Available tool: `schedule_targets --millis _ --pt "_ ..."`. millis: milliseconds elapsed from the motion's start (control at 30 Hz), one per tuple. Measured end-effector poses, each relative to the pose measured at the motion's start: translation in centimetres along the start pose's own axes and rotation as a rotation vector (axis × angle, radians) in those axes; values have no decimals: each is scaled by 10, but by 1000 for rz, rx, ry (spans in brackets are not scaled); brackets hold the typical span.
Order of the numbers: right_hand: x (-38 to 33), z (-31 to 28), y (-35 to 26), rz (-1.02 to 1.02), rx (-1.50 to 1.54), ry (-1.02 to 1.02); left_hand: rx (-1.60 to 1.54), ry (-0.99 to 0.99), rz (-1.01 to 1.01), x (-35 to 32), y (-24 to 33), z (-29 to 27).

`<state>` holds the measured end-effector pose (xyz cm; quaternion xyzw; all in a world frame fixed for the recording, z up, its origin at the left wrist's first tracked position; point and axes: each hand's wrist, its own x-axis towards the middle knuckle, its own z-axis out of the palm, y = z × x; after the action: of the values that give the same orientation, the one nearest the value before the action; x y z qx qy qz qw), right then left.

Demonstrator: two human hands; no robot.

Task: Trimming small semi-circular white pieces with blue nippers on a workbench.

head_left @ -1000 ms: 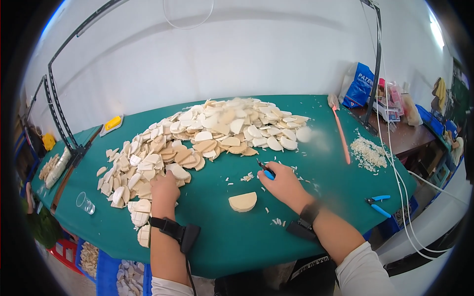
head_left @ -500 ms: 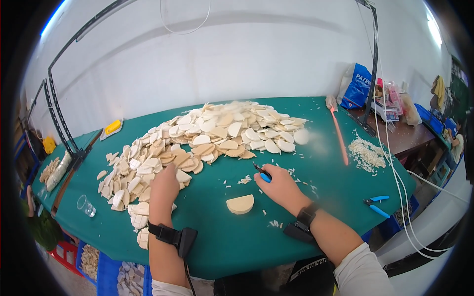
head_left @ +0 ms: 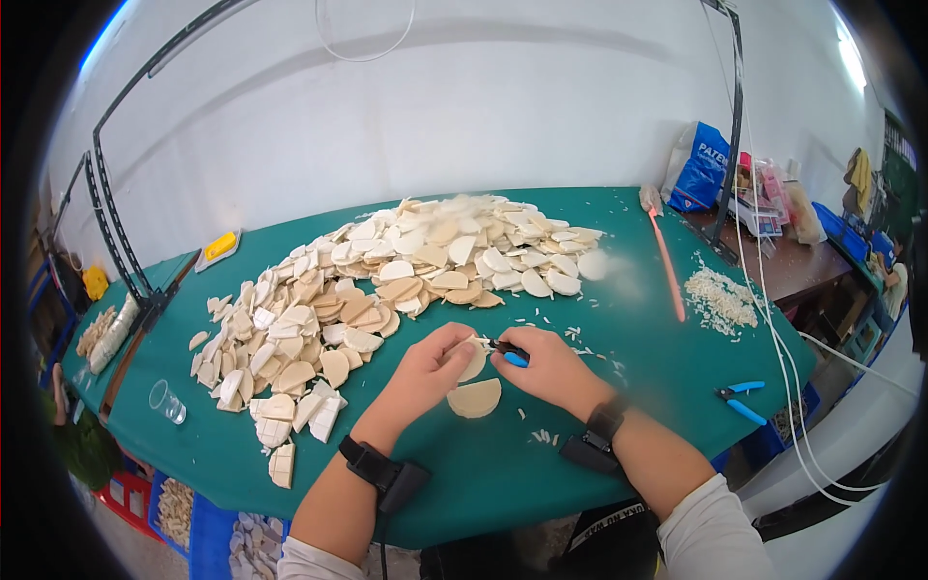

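My left hand [head_left: 432,367] is closed on a cream half-round piece [head_left: 473,360]. In my right hand [head_left: 548,365] are small nippers with blue grips [head_left: 516,359], closed in my fingers. Their dark jaws meet the upper right edge of the held piece; exactly how they bite is partly hidden by my fingers. Just below my hands a second half-round piece [head_left: 475,398] lies flat on the green tabletop. A big heap of similar cream and tan half-round pieces [head_left: 396,272] spreads from the left to the back.
Small white offcuts [head_left: 543,437] lie scattered, with a pile of them [head_left: 720,298] at the right. Another pair of blue-handled nippers [head_left: 741,401] rests near the right edge. A clear cup [head_left: 168,402] stands left. A pink-handled brush [head_left: 665,256] lies at the back right; white cables [head_left: 773,348] hang nearby.
My left hand has come away from the heap toward the right and now holds a half-round piece. The nippers in my right hand have met it, just above the piece on the table.
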<state>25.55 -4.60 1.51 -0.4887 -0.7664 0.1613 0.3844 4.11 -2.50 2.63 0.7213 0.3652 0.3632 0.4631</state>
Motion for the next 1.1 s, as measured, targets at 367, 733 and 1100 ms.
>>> schedule_targets --millis 367,733,1100 --pt "0 0 3 -32 8 -33 -8 10 39 3 -8 5" --pt "0 1 9 -65 -97 4 147 19 3 -4 8 9" --pt "0 -3 2 -5 -226 11 156 64 68 -3 2 15"
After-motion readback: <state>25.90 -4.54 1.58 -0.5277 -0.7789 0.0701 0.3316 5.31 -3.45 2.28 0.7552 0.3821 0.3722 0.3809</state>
